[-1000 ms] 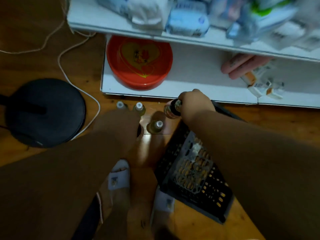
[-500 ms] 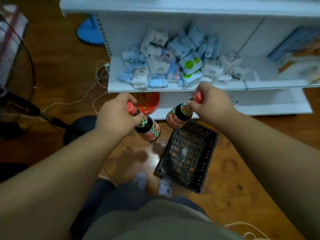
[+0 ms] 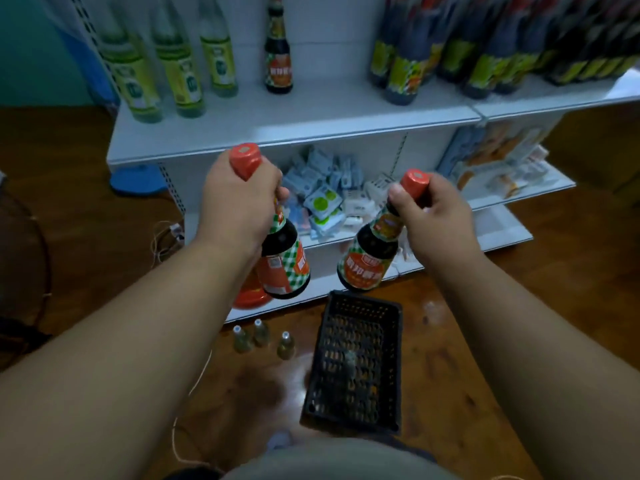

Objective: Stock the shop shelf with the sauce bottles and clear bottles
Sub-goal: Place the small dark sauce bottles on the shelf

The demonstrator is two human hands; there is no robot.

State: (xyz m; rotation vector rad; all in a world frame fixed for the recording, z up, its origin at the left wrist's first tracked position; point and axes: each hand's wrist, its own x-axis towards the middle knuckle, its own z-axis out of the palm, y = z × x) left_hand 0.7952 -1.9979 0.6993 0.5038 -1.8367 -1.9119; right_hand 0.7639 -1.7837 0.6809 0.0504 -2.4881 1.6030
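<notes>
Dim shop aisle, glossy wood floor point(image 3: 519, 323), white metal shelf unit with a bare patch mid top shelf point(image 3: 311, 105).

Progress, as I read it: partly done. Top shelf already carries three clear bottles point(image 3: 180, 64) with yellow-green labels toward its left end, one dark sauce bottle point(image 3: 278, 53) mid-back, and a blurred crowd of dark bottles point(image 3: 485, 46) toward the right end. Left to do: two sauce bottles in hand, plus three small clear bottles point(image 3: 261, 339) upright on the floor just off the bottom shelf's front edge. The black perforated plastic crate point(image 3: 356, 368) beside them looks empty.

Left hand point(image 3: 239, 202): grip curled round the neck of the left sauce bottle point(image 3: 284, 268), in the air, below the top shelf's front edge. Right hand point(image 3: 433, 220): grip curled round the neck of the right sauce bottle point(image 3: 369, 261), tilted, also in the air.

Both bottles: dark, probably glass, round shoulders, orange-red caps, orange label with green-white check.
</notes>
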